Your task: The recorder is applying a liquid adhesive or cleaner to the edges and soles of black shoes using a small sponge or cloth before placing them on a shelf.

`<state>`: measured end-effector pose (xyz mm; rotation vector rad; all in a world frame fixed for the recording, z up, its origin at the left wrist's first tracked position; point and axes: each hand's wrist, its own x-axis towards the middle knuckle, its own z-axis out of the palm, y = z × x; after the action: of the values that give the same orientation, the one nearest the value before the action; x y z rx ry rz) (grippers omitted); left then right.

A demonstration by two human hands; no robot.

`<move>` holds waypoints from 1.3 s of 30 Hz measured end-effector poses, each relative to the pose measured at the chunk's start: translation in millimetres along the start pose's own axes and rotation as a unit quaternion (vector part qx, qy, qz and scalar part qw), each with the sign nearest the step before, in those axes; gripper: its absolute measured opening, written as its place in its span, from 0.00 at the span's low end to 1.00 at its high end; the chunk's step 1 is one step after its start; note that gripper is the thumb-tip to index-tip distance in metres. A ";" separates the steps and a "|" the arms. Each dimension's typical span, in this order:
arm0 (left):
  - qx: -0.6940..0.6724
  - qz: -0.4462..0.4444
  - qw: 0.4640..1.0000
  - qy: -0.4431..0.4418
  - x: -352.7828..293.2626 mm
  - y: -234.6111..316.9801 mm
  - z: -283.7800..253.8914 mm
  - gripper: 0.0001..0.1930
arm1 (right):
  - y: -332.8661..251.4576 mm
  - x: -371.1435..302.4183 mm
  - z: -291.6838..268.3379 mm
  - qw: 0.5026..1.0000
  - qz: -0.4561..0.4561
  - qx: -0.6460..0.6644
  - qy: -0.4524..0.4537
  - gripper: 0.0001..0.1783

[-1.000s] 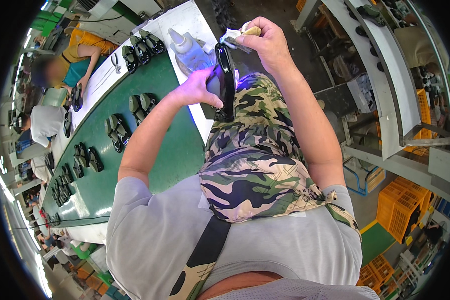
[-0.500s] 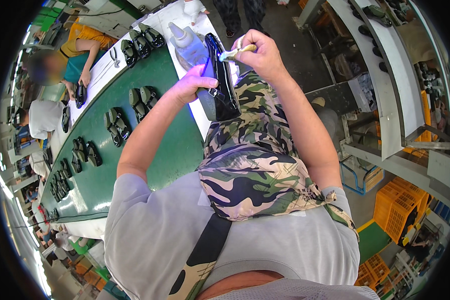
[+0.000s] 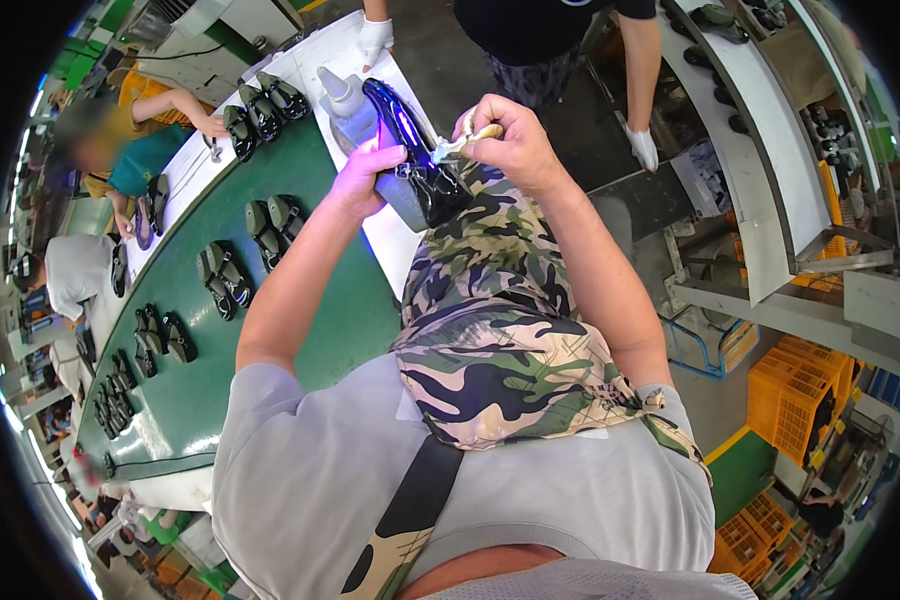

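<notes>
My left hand (image 3: 362, 178) grips a glossy black buckled shoe (image 3: 400, 118) by its side, thumb on top and fingers underneath. Pinched in my right hand (image 3: 515, 148) is a pale cream cloth (image 3: 452, 148), its twisted end against the shoe near the strap. Just beyond the shoe stands a clear plastic squeeze bottle (image 3: 344, 102) with a pointed nozzle. Beside the shoe, a camouflage apron (image 3: 500, 330) covers my lap.
Several pairs of dark shoes (image 3: 225, 275) lie along the green tabletop (image 3: 205, 375). Across it, a co-worker (image 3: 135, 145) reaches toward shoes. Ahead stands a person in black (image 3: 540, 45) with white gloves. Metal shelving (image 3: 770, 200) and yellow crates (image 3: 795, 400) are at right.
Both my hands and the shoe have shifted slightly left and down; the cloth now sits nearer the strap. The person ahead has come closer into view. The co-worker's arm now stretches toward the shoes.
</notes>
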<state>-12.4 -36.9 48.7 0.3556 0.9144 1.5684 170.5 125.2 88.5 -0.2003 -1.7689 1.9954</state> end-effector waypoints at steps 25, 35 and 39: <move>-0.138 0.092 0.985 0.041 -17.6 -16.4 -39.4 0.29 | -6.3 10.5 -7.6 0.997 -0.024 0.013 -0.070 0.12; -0.200 0.150 0.968 -0.033 -16.3 -20.6 -31.9 0.38 | 19.6 17.5 13.5 0.988 0.009 0.131 0.082 0.11; -0.192 0.156 0.968 -0.035 -12.6 -22.1 -29.7 0.37 | 24.7 7.4 9.7 0.987 0.028 0.135 0.089 0.11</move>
<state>-14.4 -59.9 17.2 0.2823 0.4965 1.9652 154.1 118.0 67.6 -0.3306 -1.3830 2.1579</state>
